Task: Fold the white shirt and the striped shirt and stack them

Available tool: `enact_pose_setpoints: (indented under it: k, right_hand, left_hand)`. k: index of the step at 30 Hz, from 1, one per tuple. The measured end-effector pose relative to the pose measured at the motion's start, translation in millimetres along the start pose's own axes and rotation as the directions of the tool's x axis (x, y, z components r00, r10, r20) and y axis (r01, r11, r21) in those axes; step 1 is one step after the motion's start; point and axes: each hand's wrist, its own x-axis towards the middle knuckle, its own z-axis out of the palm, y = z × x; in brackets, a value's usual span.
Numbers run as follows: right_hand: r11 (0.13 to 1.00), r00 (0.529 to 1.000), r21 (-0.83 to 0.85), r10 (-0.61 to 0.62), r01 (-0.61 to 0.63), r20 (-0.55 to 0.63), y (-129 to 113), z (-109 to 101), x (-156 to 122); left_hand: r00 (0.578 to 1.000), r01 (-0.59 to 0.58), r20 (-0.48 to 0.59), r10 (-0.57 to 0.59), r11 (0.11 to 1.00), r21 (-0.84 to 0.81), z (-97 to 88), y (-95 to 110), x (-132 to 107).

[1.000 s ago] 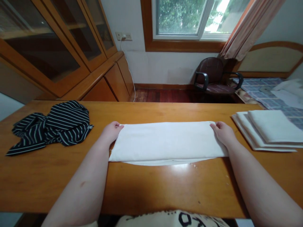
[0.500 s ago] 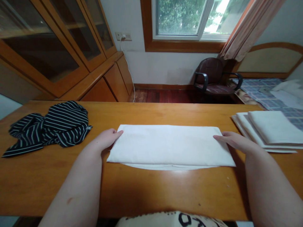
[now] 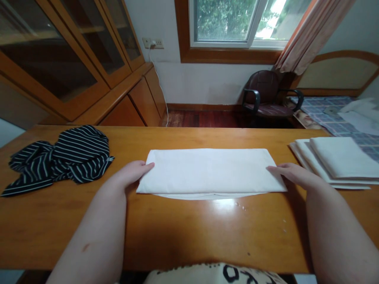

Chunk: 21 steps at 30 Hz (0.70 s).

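Observation:
A white cloth [image 3: 210, 171], folded into a wide flat strip, lies in the middle of the wooden table [image 3: 189, 232]. My left hand [image 3: 136, 173] grips its left end, thumb on top and the other fingers hidden beneath. At the right end my right hand [image 3: 288, 174] pinches the cloth the same way, its fingers under the edge. Along the near side a curved lower layer peeks out below the top fold.
A crumpled black cloth with white stripes [image 3: 83, 152] lies at the table's left. At the right edge sits a stack of folded white cloths [image 3: 343, 159]. Beyond the table are an armchair [image 3: 265, 94], a bed [image 3: 314, 108] and a glass-door cabinet [image 3: 118, 90].
The folded white cloth has shifted slightly away from me, its near edge now farther up the table. Both hands keep their hold at its ends.

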Motion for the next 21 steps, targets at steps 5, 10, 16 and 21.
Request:
enact_pose_setpoints:
  k: [5,10,16,21]
  right_hand:
    - [0.979,0.994,0.171,-0.113,0.112,-0.005,-7.5,0.2,-6.9]
    - [0.955,0.993,0.272,-0.112,0.119,-0.041,-9.2,3.0,-6.9]
    - [0.959,0.994,0.264,-0.112,0.103,0.02,-3.5,-1.0,-10.8]
    - [0.985,0.986,0.053,-0.164,0.162,0.017,-2.8,0.5,-3.0]
  left_hand:
    - [0.937,-0.007,0.316,0.147,0.914,-0.405,-7.7,-5.6,-11.6]
    - [0.929,-0.069,0.3,0.217,0.897,-0.436,-13.1,-2.9,-14.9]
    - [0.904,-0.102,0.349,0.248,0.917,-0.387,-15.6,-6.8,-14.2]
    - [0.973,-0.131,0.187,0.133,0.991,-0.023,-16.3,-8.9,-7.1]
